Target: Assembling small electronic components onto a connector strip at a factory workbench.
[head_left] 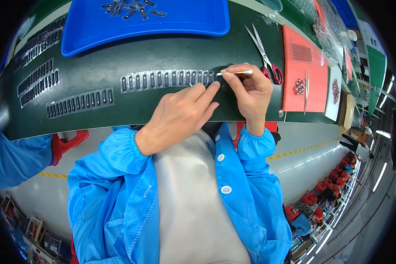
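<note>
My right hand (pixel 251 90) pinches a thin white swab stick (pixel 235 73), its tip at the right end of a clear strip of small dark oblong parts (pixel 163 80) lying on the dark green bench mat (pixel 119 61). My left hand (pixel 180 112) rests flat on the mat just below that strip, index finger stretched toward its right end, holding nothing. Both forearms wear blue sleeves.
More strips of dark parts (pixel 79 103) lie at the left of the mat. A blue tray (pixel 180 20) with loose parts stands at the back. Red-handled scissors (pixel 266 57), an orange-red mat (pixel 303 70) with tweezers (pixel 306 90) and small metal pieces lie right.
</note>
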`<action>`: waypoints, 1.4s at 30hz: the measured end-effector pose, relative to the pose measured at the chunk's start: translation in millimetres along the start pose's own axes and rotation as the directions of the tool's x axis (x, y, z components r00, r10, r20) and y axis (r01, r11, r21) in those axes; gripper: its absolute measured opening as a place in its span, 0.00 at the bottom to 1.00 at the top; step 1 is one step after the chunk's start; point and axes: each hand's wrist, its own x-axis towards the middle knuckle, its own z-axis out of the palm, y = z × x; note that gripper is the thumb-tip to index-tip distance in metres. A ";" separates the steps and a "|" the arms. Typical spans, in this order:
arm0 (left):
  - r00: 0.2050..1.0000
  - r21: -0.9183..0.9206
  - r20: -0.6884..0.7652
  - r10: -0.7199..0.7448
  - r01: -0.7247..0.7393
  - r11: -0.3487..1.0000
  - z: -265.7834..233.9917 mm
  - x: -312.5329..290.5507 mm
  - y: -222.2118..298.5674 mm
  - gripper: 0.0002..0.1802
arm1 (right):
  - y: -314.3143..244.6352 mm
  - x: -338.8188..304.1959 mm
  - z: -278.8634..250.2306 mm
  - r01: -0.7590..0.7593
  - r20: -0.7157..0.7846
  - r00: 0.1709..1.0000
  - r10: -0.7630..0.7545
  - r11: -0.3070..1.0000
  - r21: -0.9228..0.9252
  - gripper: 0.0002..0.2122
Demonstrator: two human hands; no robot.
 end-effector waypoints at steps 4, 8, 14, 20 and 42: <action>0.999 -0.031 -0.001 -0.035 0.035 0.999 -2.8 -7.3 -2.9 0.27 | -4.2 2.9 6.1 0.056 0.037 0.998 -0.051 0.984 -0.166 0.07; 0.999 0.036 0.047 -0.025 0.023 0.999 -3.1 -3.2 -1.3 0.24 | -6.2 3.5 7.9 0.077 0.051 0.997 -0.066 0.965 -0.252 0.07; 0.998 0.089 0.052 -0.027 0.022 0.996 -2.6 -1.3 1.5 0.26 | -11.7 3.8 11.9 0.093 0.053 0.995 -0.080 0.942 -0.324 0.06; 0.998 0.094 0.053 -0.020 0.015 0.995 -2.5 -2.2 3.1 0.26 | -11.4 3.9 9.9 0.088 0.048 0.996 -0.077 0.951 -0.296 0.06; 0.996 0.000 0.088 -0.033 0.033 0.999 -12.2 -5.9 0.9 0.26 | -8.0 4.5 16.1 0.148 0.074 0.989 -0.131 0.936 -0.320 0.08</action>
